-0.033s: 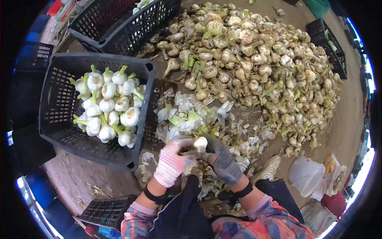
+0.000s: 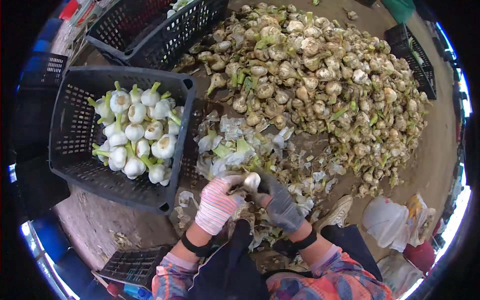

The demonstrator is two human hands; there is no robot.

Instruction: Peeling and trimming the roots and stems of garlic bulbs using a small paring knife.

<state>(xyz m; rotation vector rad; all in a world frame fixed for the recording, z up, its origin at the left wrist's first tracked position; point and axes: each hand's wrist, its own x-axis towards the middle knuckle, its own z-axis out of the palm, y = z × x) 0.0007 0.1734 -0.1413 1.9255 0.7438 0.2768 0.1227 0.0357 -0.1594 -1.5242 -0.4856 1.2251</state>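
Observation:
Between my two gloved hands is a white garlic bulb [image 2: 252,181], its lower part hidden by fingers. My left hand [image 2: 220,201], in a pink-and-white striped glove, is closed at the bulb's left side. On the other side, my right hand [image 2: 280,202], in a grey glove, wraps its fingers round the bulb. Just beyond my hands lie loose papery garlic skins [image 2: 232,150] and cut leaf bits. To the left stands a black plastic crate [image 2: 75,165] with clean white garlic bulbs [image 2: 134,132] in it, their short green stems still on.
A large heap of soil-stained garlic [image 2: 320,85] covers the floor ahead and to the right. Behind the near crate stands another black crate [image 2: 175,35]. More crates sit at the far right [image 2: 412,60] and lower left [image 2: 132,267]. Plastic bags [image 2: 385,220] lie near my right shoe [image 2: 340,210].
My left hand has turned slightly, and its glove stripes show more sharply. The garlic bulb has shifted a little between my fingers. Crates and heap look the same.

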